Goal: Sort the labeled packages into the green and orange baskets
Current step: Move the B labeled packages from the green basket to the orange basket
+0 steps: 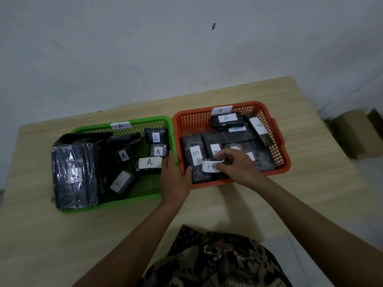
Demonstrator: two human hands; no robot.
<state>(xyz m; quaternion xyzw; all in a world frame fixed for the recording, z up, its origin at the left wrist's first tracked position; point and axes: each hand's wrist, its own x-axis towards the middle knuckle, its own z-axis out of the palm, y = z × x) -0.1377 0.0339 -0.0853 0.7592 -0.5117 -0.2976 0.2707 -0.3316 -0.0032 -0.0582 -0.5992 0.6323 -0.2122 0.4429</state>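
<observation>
Packages: nearly all lie in the two baskets; none shows loose on the tabletop (pixel 228 206), so the sorting looks close to done.
Green basket (pixel 124 200): tagged A on its far rim, it sits on the left and holds several packages marked A, among them the one with a wide white label (pixel 149 162) near the right wall.
Stray package (pixel 122 181): a small one at the front of the green basket seems to read B; if so, it is misplaced and is what remains to move.
Large package (pixel 74 176): a big rounded block in shiny clear film on the left side of the green basket, its label too blurred to read.
Orange basket (pixel 279 162): tagged B, it stands just beside the green one and is crowded with packages marked B, some stacked and tilted.
B package in hand (pixel 204 169): it sits at the front left corner of the orange basket, about to be let go or straightened, I judge.
Left hand (pixel 176 179): it rests over the gap between the baskets, thumb against that package's left end, fingers fairly straight.
Right hand (pixel 234 164): fingers are curled, pinching the white label end of the same package.
Materials: the packages are dark blocks in glossy crinkled wrap with white paper labels; the baskets are perforated plastic mesh; the tabletop is pale wood grain.
</observation>
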